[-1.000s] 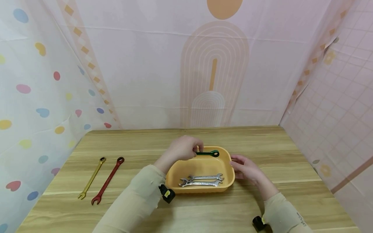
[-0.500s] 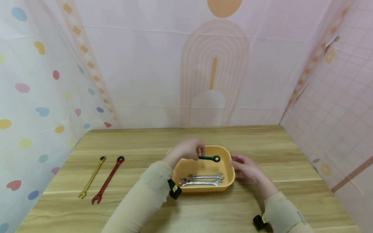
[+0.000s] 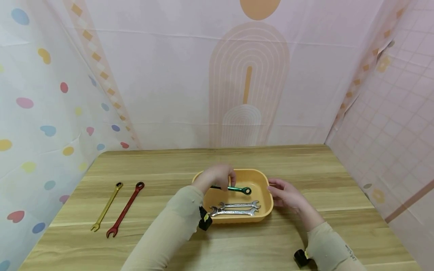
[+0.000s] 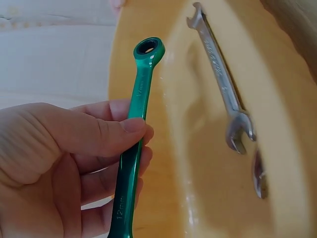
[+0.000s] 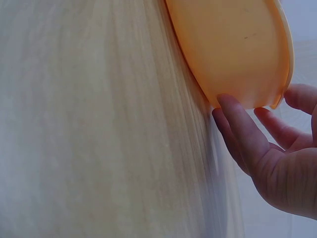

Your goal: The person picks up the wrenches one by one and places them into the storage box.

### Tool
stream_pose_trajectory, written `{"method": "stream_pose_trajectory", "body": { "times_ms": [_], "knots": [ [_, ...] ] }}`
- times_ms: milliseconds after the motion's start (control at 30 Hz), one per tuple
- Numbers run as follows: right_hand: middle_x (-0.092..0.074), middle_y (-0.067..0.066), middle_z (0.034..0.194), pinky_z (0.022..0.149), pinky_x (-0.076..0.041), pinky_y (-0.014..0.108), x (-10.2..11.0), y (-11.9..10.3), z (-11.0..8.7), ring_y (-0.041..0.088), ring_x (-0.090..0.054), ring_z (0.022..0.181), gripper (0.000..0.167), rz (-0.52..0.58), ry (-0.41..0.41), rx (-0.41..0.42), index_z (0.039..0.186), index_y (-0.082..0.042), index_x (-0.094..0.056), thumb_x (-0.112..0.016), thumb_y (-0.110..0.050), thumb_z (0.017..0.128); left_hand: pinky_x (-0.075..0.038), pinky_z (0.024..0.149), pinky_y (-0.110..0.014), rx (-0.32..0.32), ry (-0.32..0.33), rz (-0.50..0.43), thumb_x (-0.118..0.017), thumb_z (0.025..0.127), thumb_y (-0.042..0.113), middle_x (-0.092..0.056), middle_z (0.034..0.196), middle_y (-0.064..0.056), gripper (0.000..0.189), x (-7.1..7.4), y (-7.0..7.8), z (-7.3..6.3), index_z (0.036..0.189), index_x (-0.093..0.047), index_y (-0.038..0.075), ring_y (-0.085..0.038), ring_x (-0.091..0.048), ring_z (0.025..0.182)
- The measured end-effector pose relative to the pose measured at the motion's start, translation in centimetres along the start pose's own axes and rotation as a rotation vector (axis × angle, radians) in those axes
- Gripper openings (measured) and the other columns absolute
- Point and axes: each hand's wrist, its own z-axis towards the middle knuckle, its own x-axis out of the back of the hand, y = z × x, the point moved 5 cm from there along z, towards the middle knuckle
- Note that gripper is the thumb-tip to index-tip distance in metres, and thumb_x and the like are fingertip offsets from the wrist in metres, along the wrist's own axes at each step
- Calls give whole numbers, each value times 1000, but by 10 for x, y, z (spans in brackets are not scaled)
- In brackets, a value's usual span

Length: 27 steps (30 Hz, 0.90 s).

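Note:
My left hand (image 3: 217, 177) pinches a green ratcheting combination wrench (image 3: 240, 190) by its shank, thumb on one side and fingers on the other. In the left wrist view the wrench's ring end (image 4: 148, 48) points up, and the shank is marked 12mm. The hand is over the yellow plastic tray (image 3: 260, 190), in its left back part. Two silver open-end wrenches, one farther back (image 3: 239, 205) and one nearer (image 3: 234, 212), lie along the tray's front side. Fingertips of my right hand (image 3: 286, 196) touch the tray's right end, with fingers fairly straight.
On the wooden table (image 3: 162, 169), left of the tray, lie a gold combination wrench (image 3: 108, 206) and a red combination wrench (image 3: 127, 208), roughly parallel. Patterned cloth walls (image 3: 169, 94) stand behind and at both sides of the table.
The left hand has lowered the green wrench deeper into the tray and tilted it, its ring end shifting slightly left and toward the front. The right hand stays at the tray's end.

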Motion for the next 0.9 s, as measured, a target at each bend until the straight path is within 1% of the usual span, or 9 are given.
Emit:
{"method": "stream_pose_trajectory", "body": {
  "times_ms": [133,233,367,467,567,733,900],
  "knots": [
    [-50,25,126,82,-57,38,1,1,1,20,-61,99,55,-5,1,3,146,12,-32,-54,-12,101,-38,56,-28,34,-16,-2,-73,74,-14,-60,89,0,30,-5,-4,0,80,-69,15,-17,-48,71],
    [-51,24,126,82,-57,38,1,1,1,20,-61,99,54,-8,1,8,145,12,-33,-54,-12,101,-39,58,-28,46,-22,9,-74,74,-13,-60,90,1,30,-9,-7,0,79,-69,16,-18,-49,74],
    [-51,25,126,81,-57,38,1,1,1,20,-62,99,55,-7,2,9,145,12,-33,-54,-13,102,-40,61,-29,50,-22,44,-75,74,-11,-60,88,4,31,-14,-9,2,76,-69,19,-18,-50,77],
    [-51,25,127,81,-57,38,1,1,0,20,-62,98,54,-5,4,7,145,12,-33,-54,-13,102,-41,62,-30,55,-27,48,-76,74,-11,-60,87,4,30,-16,-9,3,76,-69,19,-18,-50,79],
    [-51,24,127,81,-57,38,1,2,0,20,-62,98,53,-3,3,6,145,12,-33,-54,-12,102,-42,62,-29,53,-39,31,-77,74,-11,-60,87,4,29,-19,-8,4,77,-69,17,-18,-51,80],
    [-52,24,126,80,-57,37,2,2,1,20,-62,98,53,-2,3,10,145,12,-34,-53,-12,102,-42,61,-28,58,-69,14,-77,75,-12,-60,89,5,29,-22,-8,5,79,-69,16,-17,-51,79],
    [-53,23,124,79,-57,36,2,3,2,20,-62,97,53,-4,4,11,144,12,-34,-54,-12,101,-39,58,-28,96,-90,-16,-74,77,-14,-59,90,3,29,-24,-10,4,82,-68,13,-16,-47,72]
  ]
}}
